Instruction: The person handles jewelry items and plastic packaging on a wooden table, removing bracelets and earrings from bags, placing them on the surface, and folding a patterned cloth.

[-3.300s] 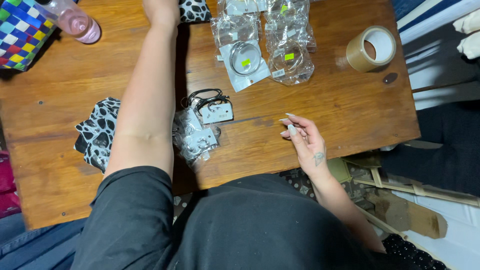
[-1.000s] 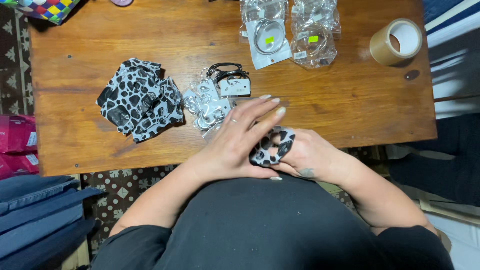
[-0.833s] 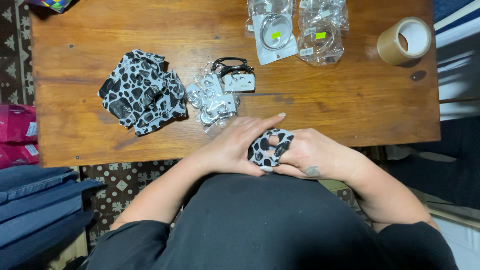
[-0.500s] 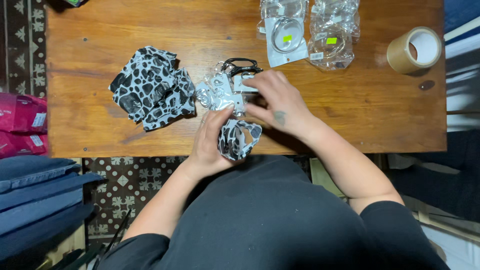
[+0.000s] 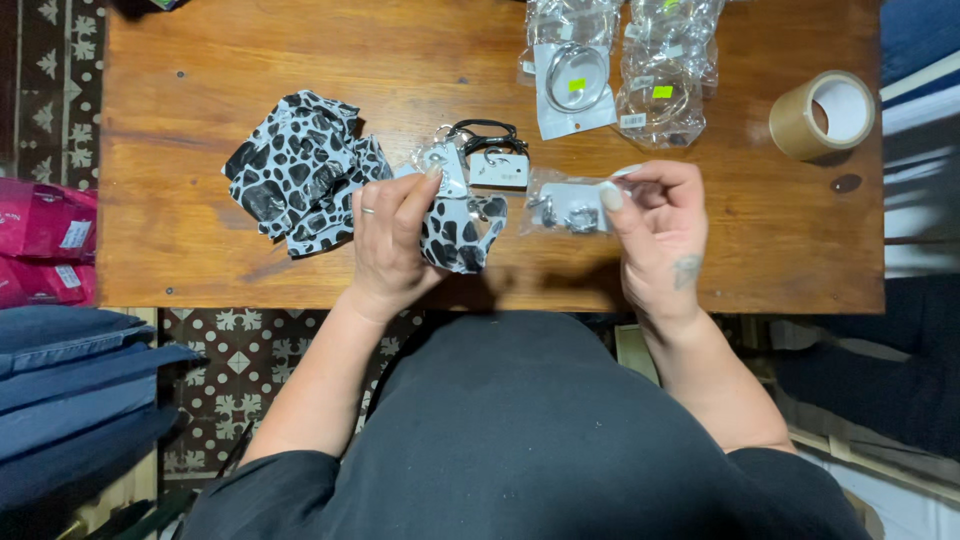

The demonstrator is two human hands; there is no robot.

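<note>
In the head view, the left hand [image 5: 392,240] sat at centre frame, fingers curled and clamped on a black-and-white spotted scrunchie [image 5: 458,232] above the near edge of the wooden table [image 5: 200,120]. The right hand [image 5: 655,232], right of centre, pinched a small clear packet [image 5: 572,205] between thumb and forefingers. A pile of matching spotted fabric [image 5: 295,170] lay just left of the left hand; black cords with a white tag [image 5: 490,150] lay above the scrunchie. Clear bagged rings [image 5: 575,75] occupied the upper middle, a tape roll [image 5: 820,113] the upper right. The thin pinch looked risky: the slick packet could slip and drop off the table edge.
</note>
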